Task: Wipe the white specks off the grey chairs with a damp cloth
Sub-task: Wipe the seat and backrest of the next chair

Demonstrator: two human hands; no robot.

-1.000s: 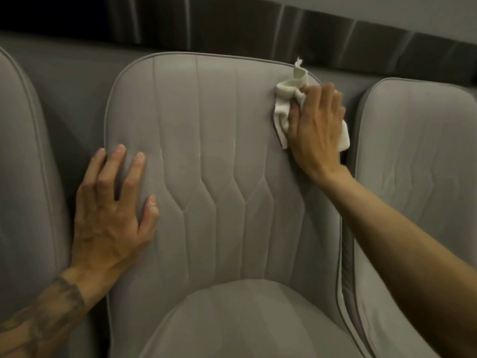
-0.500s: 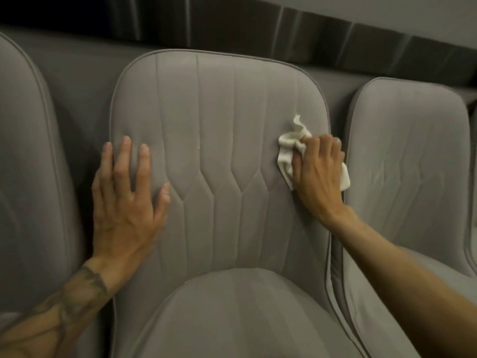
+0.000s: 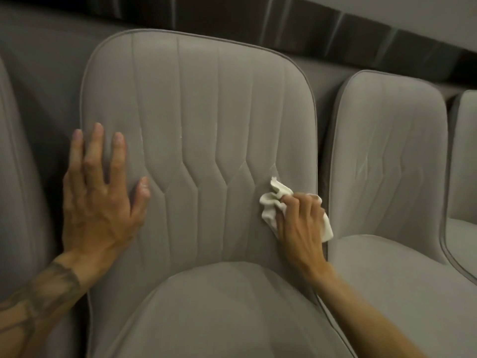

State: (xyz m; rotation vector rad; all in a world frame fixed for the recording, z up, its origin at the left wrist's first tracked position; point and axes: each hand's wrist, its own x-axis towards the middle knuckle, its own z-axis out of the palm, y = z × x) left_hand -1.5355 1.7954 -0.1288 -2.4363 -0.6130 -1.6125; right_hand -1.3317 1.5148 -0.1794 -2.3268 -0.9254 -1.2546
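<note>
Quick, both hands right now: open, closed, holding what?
Left hand: open, fingers spread flat on the middle chair's backrest.
Right hand: closed, its grip bunching the white cloth against the backrest's lower right.

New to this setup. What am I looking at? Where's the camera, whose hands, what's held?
There is no robot here. One wide-angle camera sits on a person's head and looks down at their own bare hands. In front is a row of grey padded chairs. The left hand lies flat, fingers straight, on the middle chair's backrest. The right hand grips a crumpled white cloth against the backrest's lower right. Faint whitish marks show along a seam.
</note>
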